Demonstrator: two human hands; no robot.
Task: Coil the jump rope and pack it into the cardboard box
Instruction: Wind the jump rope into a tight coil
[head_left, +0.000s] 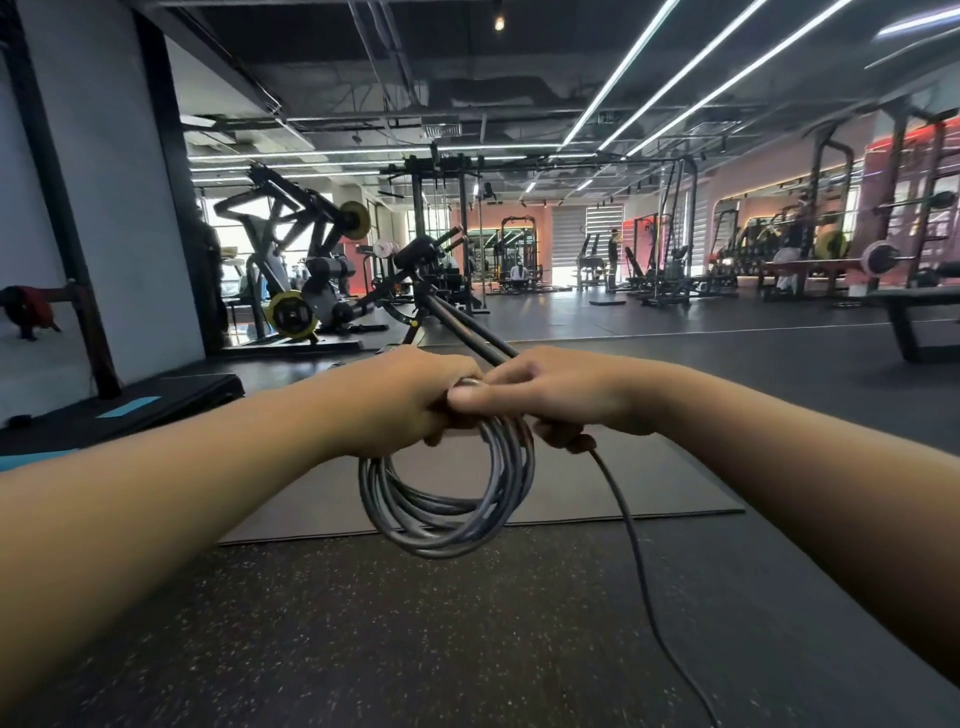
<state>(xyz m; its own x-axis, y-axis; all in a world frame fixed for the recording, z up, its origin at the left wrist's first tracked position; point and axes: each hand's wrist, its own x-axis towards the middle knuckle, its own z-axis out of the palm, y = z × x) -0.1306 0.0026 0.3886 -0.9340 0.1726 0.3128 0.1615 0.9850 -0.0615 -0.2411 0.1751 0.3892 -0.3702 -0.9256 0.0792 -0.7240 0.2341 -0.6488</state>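
A grey jump rope (447, 512) hangs in several round loops below my hands. My left hand (400, 400) grips the top of the coil, fingers curled round the strands. My right hand (566, 397) touches the left hand and holds the rope beside the coil. From under my right hand a loose length of rope (636, 566) trails down and to the right toward the floor. Two black handles (470, 330) stick up and away from between my hands. No cardboard box is in view.
A dark rubber mat (623, 488) lies on the speckled gym floor (415, 649) under the coil. Weight machines (296, 270) stand at the back left, racks and barbells (878, 254) at the right. A low black platform (156, 400) sits at the left.
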